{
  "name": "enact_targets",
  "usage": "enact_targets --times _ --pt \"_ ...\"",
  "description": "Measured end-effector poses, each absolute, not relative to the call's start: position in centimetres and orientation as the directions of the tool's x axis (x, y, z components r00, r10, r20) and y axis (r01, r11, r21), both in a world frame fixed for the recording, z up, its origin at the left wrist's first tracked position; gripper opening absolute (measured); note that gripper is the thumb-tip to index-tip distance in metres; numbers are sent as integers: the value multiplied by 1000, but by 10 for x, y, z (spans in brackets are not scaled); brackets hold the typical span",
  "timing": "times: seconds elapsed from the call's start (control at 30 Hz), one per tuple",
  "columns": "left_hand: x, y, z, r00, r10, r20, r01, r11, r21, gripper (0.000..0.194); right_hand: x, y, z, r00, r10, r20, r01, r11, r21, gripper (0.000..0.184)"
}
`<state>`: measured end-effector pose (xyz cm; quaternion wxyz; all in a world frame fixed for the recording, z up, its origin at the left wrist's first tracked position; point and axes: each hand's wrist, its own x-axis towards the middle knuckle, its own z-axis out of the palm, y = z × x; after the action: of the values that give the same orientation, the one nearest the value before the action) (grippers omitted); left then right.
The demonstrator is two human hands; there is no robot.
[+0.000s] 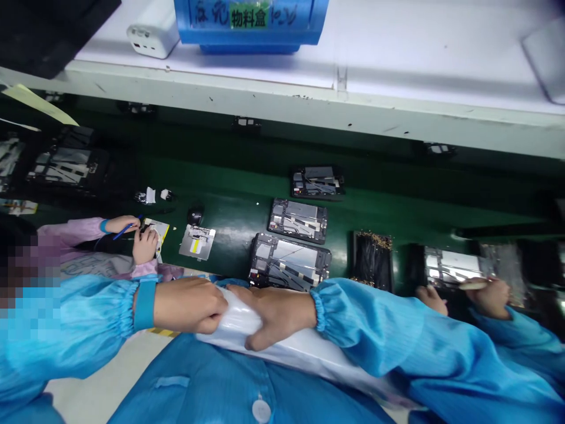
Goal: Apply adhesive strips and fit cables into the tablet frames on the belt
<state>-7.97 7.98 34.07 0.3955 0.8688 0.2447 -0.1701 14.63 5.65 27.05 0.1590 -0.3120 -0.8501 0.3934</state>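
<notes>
One glossy white plastic package (241,317) sits at the near edge of the green surface (207,162), long axis roughly along it, right end slanting toward the wearer. Left hand (189,306) grips its left end; right hand (278,315) clasps its top. Three rectangular, black-framed devices (291,262) lie beyond.

Seemingly opened tablets (289,262) on green bench (198,153)

White shelf (419,62): blue bin (251,36) with green label (248,16) near front edge; white boxy device (154,34) just left. Green worktop (198,147): black bundle (373,263), near edge.
</notes>
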Motion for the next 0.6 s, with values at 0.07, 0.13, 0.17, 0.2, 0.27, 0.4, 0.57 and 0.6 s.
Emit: enact_targets --times 0.07,0.13,0.17,0.2,0.27,0.4,0.57,0.6 --pt "-79 78 337 819 315 -480 567 -574 591 18 146 59 272 -807 588 -60 375 430 -821 77" --pt "-78 78 335 806 362 -468 587 -582 562 19 146 65 277 -866 444 -230 395 326 -859 95" --pt "-78 80 335 799 385 -461 598 -587 546 19 145 68 280 -873 363 -326 433 271 -859 103" --pt "-80 83 335 789 412 -455 612 -591 526 19 145 70 284 -866 292 -407 476 226 -850 109" --pt "-86 95 338 756 480 -445 653 -590 474 19 144 71 291 -843 215 -494 530 176 -829 114" --pt "-106 123 353 671 615 -414 741 -562 367 27 142 62 297 -851 219 -477 518 200 -832 121" --pt "-119 114 345 647 648 -401 727 -367 580 22 147 76 287 -878 286 -384 434 135 -891 120" --pt "-119 107 335 629 659 -412 704 -257 662 35 151 83 286 -883 295 -364 407 99 -908 119"
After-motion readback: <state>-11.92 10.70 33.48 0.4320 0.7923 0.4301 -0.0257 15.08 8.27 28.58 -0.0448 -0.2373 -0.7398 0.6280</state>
